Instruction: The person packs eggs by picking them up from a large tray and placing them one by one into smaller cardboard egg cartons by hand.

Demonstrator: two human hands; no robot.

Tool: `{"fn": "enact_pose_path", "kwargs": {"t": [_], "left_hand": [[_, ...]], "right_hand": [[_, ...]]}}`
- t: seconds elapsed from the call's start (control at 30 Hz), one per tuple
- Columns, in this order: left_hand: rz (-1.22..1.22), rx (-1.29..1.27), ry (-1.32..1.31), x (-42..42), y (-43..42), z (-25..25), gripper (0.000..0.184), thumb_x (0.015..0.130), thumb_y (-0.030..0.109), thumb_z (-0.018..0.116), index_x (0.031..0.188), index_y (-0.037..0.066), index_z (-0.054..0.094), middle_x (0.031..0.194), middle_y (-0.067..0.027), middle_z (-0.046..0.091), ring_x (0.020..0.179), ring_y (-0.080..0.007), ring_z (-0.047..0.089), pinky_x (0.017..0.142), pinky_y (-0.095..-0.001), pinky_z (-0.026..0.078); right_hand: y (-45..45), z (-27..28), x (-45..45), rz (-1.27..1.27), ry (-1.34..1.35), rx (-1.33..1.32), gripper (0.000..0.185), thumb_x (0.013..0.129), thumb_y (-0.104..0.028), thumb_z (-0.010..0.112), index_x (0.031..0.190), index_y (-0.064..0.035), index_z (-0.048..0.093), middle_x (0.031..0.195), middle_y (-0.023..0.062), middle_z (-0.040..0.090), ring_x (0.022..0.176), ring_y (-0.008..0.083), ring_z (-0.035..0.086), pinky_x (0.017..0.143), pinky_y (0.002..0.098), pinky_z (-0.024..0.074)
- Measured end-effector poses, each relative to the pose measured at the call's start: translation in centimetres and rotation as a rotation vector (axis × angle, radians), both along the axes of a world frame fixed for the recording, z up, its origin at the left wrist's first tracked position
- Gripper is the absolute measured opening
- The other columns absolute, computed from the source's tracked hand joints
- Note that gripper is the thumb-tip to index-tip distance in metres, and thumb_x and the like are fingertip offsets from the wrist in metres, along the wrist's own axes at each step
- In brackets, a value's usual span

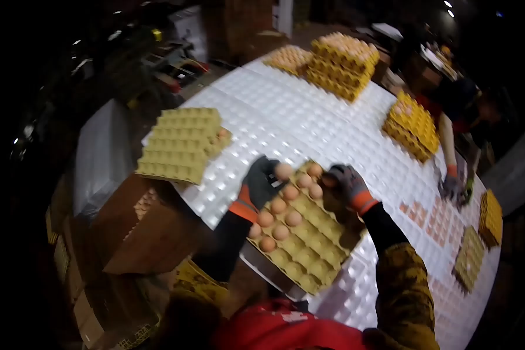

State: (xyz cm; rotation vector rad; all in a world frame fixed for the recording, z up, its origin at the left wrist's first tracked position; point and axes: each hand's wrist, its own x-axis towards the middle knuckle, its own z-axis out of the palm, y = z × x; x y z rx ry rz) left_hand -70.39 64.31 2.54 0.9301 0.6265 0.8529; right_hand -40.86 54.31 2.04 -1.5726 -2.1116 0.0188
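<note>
A yellowish pulp egg tray [309, 256] lies tilted before me on the white dimpled surface, with several brown eggs [278, 205] in the cups along its left and far side. My left hand [261, 182], in a dark glove with an orange cuff, curls at the tray's far left edge and pinches an egg [283, 171]. At the far right corner, my right hand [349, 182], gloved alike, has its fingers closed around a shadowed egg [329, 180]. The cups at the near right hold no eggs.
Stacked pulp trays [178, 143] stand at the left. Yellow stacks with eggs [341, 67] sit at the far side, another [411, 125] at the right. A co-worker's gloved hand [452, 189] is near eggs [437, 221] set in the white surface. A cardboard box [157, 233] is at lower left.
</note>
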Motion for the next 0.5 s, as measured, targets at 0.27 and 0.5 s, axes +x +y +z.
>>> {"fn": "enact_pose_path", "kwargs": {"t": [0.27,0.5], "left_hand": [[-0.067,-0.650,-0.499,5.2,0.2,2.2,0.038,0.103,0.035,0.050,0.110,-0.001,0.057,0.109,-0.0187,0.059,0.101,-0.0331,0.060,0.091,-0.0464,0.056],[-0.005,0.064,0.306,6.2,1.6,2.0,0.031,0.093,0.025,0.070,0.115,0.003,0.071,0.099,-0.0068,0.069,0.085,-0.0214,0.067,0.073,-0.0334,0.056]], "right_hand": [[-4.0,1.9,-0.6,-0.174,1.525,-0.304,0.035,0.095,-0.014,0.060,0.127,-0.0039,0.062,0.120,0.0049,0.064,0.106,0.0188,0.063,0.093,0.0354,0.0533],[-1.2,3.1,-6.0,-0.023,-0.229,-0.212,0.038,0.084,-0.024,0.072,0.120,-0.0157,0.066,0.116,0.0101,0.062,0.103,0.0289,0.066,0.084,0.0397,0.0547]]}}
